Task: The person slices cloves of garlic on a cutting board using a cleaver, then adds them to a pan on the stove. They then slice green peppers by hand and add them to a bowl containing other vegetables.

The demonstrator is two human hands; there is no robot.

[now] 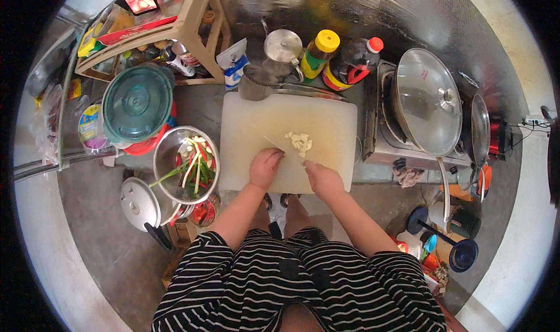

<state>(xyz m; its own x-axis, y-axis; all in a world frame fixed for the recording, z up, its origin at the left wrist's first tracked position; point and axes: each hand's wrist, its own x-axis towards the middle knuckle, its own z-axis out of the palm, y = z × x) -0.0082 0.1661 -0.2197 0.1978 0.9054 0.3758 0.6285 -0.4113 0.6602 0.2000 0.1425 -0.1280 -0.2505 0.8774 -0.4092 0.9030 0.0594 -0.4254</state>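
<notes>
A pale plastic cutting board [245, 117] lies in front of me. My right hand [324, 181] is closed on the handle of a knife [274, 144], whose blade points up and to the left across the board. Against the near side of the blade rests my left hand [266, 168], fingers curled at the board; whatever is under its fingertips is too small to tell. Just above the knife sits a small heap of cut garlic [301, 143]. Left of the board, a steel bowl [161, 174] holds scallions, red and green chillies and peeled garlic cloves.
A lidded wok [426, 109] stands on a gas stove [376, 146] at the right. Behind the board are a wire strainer [255, 84], a small steel pot [283, 47] and sauce bottles [321, 54]. A green-lidded container [138, 102] and a beige shelf [192, 30] stand at the left.
</notes>
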